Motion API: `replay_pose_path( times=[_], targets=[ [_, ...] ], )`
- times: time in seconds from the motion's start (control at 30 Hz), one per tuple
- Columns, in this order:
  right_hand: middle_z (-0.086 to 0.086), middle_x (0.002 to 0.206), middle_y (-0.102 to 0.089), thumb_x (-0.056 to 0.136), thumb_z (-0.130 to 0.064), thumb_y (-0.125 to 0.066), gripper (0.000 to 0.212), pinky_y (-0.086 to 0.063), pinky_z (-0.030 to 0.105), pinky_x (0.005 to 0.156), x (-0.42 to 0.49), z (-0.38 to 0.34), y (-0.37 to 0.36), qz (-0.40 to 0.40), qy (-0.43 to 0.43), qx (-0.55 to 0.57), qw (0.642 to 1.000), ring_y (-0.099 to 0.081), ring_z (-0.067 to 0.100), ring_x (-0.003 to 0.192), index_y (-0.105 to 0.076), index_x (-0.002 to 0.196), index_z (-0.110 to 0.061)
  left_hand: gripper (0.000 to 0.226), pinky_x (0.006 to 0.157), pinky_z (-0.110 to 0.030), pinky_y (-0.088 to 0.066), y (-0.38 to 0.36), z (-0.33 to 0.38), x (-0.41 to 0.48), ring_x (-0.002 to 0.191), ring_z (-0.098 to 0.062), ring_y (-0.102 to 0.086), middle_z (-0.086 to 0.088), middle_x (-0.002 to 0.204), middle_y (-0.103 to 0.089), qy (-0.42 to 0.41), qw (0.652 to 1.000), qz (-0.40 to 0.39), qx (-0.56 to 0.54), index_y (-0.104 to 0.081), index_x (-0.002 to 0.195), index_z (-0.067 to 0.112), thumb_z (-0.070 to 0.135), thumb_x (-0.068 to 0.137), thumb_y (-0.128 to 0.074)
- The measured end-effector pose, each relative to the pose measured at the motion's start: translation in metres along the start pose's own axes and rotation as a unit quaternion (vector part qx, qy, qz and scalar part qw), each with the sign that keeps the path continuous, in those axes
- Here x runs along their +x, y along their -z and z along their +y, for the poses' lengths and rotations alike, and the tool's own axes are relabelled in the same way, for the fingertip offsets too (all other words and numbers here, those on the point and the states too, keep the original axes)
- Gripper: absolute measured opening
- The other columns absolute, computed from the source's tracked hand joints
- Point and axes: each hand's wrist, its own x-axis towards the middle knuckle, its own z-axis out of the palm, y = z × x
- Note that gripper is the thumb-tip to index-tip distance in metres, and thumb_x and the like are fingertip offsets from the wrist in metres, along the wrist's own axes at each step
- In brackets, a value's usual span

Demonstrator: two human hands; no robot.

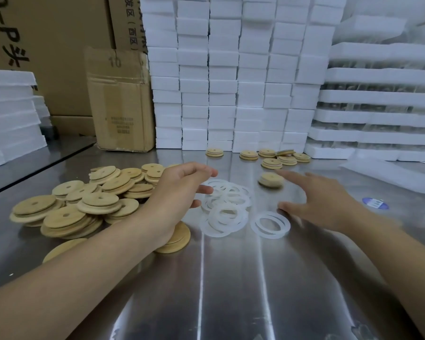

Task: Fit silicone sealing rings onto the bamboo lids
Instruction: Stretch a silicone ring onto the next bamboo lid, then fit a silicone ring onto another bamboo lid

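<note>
A heap of round bamboo lids (84,207) with centre holes lies on the left of the steel table (231,290). Translucent white silicone rings (225,204) are piled in the middle, and one ring (270,224) lies apart to their right. My left hand (179,192) hovers between the lids and the rings, fingers loosely extended, holding nothing. My right hand (319,202) is blurred, fingers spread, just right of the rings. A blurred lid (271,180) sits just beyond its fingertips. Several lids with rings fitted (272,157) lie further back.
Stacks of white foam blocks (231,82) wall off the back of the table, with foam trays (383,106) at the right and left. Cardboard boxes (118,101) stand at the back left. A lone lid (177,239) lies under my left wrist.
</note>
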Motion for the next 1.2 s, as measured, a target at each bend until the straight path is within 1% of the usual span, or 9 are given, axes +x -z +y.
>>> replay_pose_path(
  times=[0.1,0.4,0.47,0.57,0.67,0.83,0.97,1.1,1.2],
  targets=[
    [-0.011,0.160,-0.050,0.096,-0.057,-0.064,0.081,-0.030,0.042,0.122,0.000,-0.001,0.002,-0.048,-0.001,0.031,0.998,-0.037,0.026,0.152,-0.009,0.154,-0.070,0.029,0.075,-0.031,-0.054,-0.001,-0.001,0.000,0.089,-0.006,-0.078,0.018,0.102,-0.080,-0.003,1.000,-0.001,0.002,-0.084,0.086,0.040,0.030,0.106,-0.065],
    [-0.014,0.157,-0.052,0.095,-0.055,-0.068,0.074,-0.040,0.034,0.107,-0.002,0.004,-0.001,-0.049,-0.002,0.090,0.995,-0.061,0.022,0.128,-0.026,0.155,-0.063,0.020,0.067,-0.023,-0.050,0.018,-0.001,0.014,0.086,-0.006,-0.072,0.017,0.094,-0.077,-0.089,0.980,0.006,0.180,-0.078,0.094,0.034,0.025,0.105,-0.064],
    [-0.013,0.150,-0.058,0.096,-0.052,-0.067,0.064,-0.038,0.029,0.096,0.000,0.003,-0.003,-0.046,0.004,0.092,0.995,-0.064,0.016,0.112,-0.036,0.152,-0.057,0.018,0.080,-0.026,-0.054,0.034,-0.005,0.021,0.100,-0.011,-0.068,0.017,0.107,-0.074,-0.123,0.934,0.004,0.337,-0.074,0.111,0.036,0.025,0.105,-0.062],
    [-0.010,0.137,-0.065,0.098,-0.050,-0.066,0.051,-0.038,0.028,0.093,0.000,-0.002,-0.005,-0.046,0.007,0.088,0.995,-0.058,0.013,0.111,-0.047,0.145,-0.052,0.037,0.101,-0.043,-0.048,0.055,-0.015,0.029,0.130,-0.024,-0.057,0.006,0.139,-0.065,-0.100,0.807,-0.011,0.582,-0.062,0.140,0.032,0.031,0.104,-0.057],
    [-0.009,0.132,-0.065,0.100,-0.046,-0.064,0.044,-0.039,0.028,0.093,-0.001,-0.007,-0.007,-0.050,0.012,0.086,0.995,-0.059,0.014,0.109,-0.052,0.143,-0.047,0.024,0.093,-0.040,-0.043,0.061,-0.020,0.032,0.124,-0.023,-0.058,0.014,0.129,-0.063,-0.072,0.755,-0.047,0.650,-0.070,0.120,0.031,0.042,0.103,-0.057],
    [-0.013,0.128,-0.063,0.103,-0.044,-0.061,0.037,-0.041,0.029,0.092,-0.003,-0.011,-0.004,-0.054,0.019,0.063,0.996,-0.059,0.014,0.108,-0.056,0.140,-0.044,0.022,0.086,-0.039,-0.049,0.061,-0.014,0.030,0.110,-0.020,-0.060,0.008,0.118,-0.065,-0.085,0.813,0.004,0.577,-0.063,0.116,0.032,0.039,0.097,-0.071],
    [-0.022,0.119,-0.069,0.100,-0.047,-0.063,0.020,-0.046,0.028,0.091,-0.004,-0.015,0.001,-0.058,0.035,0.059,0.996,-0.062,0.006,0.105,-0.069,0.119,-0.048,0.054,0.107,-0.043,-0.044,0.064,-0.015,0.029,0.132,-0.028,-0.056,0.002,0.150,-0.059,-0.062,0.777,-0.012,0.626,-0.051,0.153,0.032,0.044,0.102,-0.063],
    [-0.030,0.103,-0.076,0.088,-0.048,-0.078,0.009,-0.045,0.021,0.093,-0.005,-0.018,0.011,-0.089,0.048,0.214,0.972,-0.068,-0.011,0.100,-0.081,0.097,-0.048,0.036,0.111,-0.042,-0.037,0.062,-0.020,0.030,0.113,-0.021,-0.061,0.012,0.114,-0.071,-0.071,0.794,-0.016,0.603,-0.061,0.135,0.040,0.047,0.101,-0.067],
    [-0.033,0.110,-0.073,0.080,-0.047,-0.087,0.017,-0.040,0.019,0.098,-0.006,-0.020,0.012,-0.135,0.049,0.204,0.968,-0.062,-0.017,0.106,-0.082,0.096,-0.042,0.026,0.116,-0.041,-0.036,0.059,-0.021,0.030,0.093,-0.014,-0.057,0.016,0.098,-0.069,-0.103,0.807,0.003,0.581,-0.067,0.117,0.039,0.052,0.095,-0.073]
  ],
)
